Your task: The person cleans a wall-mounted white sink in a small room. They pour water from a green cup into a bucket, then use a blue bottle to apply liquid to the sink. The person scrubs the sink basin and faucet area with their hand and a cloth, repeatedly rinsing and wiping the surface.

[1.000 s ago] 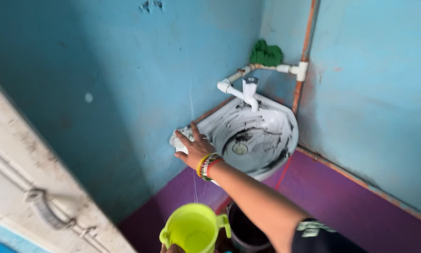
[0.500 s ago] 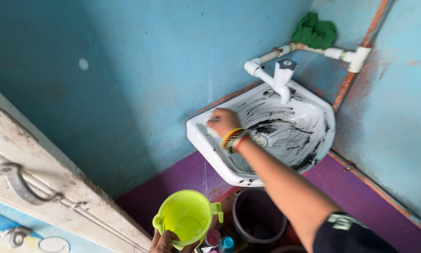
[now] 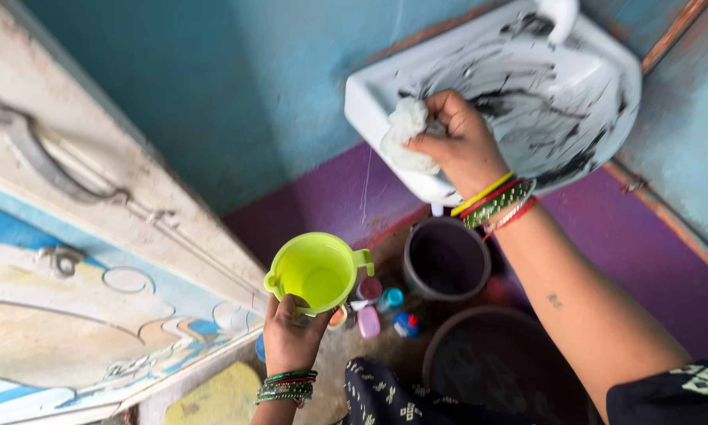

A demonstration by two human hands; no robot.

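While the head camera looks steeply down into a painted corner, these things show from left to right:

Door: a worn white door [image 3: 94, 197] with a metal latch [image 3: 35, 149] fills the left side, above a faded painted panel.

Left hand: the left hand [image 3: 289, 338], green bangles on its wrist, is closed on the near rim of a lime-green jug.

Jug: the jug [image 3: 316, 271] is upright, mouth facing the camera, handle to the right, held low over the floor below the sink.

Bottles: small bottles [image 3: 385, 311] in pink, blue and red stand on the floor just beside the jug.

Buckets: a dark bucket [image 3: 446, 258] stands under the sink; a larger dark tub [image 3: 496, 362] is nearer the camera.

Cloth: a white cloth [image 3: 407, 138] is pressed on the front left rim of the sink.

Right hand: the right hand [image 3: 460, 145], with yellow, green and red bangles, is clenched on the cloth, fingers curled over it.

Sink: the white sink [image 3: 582, 102] in the corner is streaked with black smears inside.

Walls: blue above, purple below.
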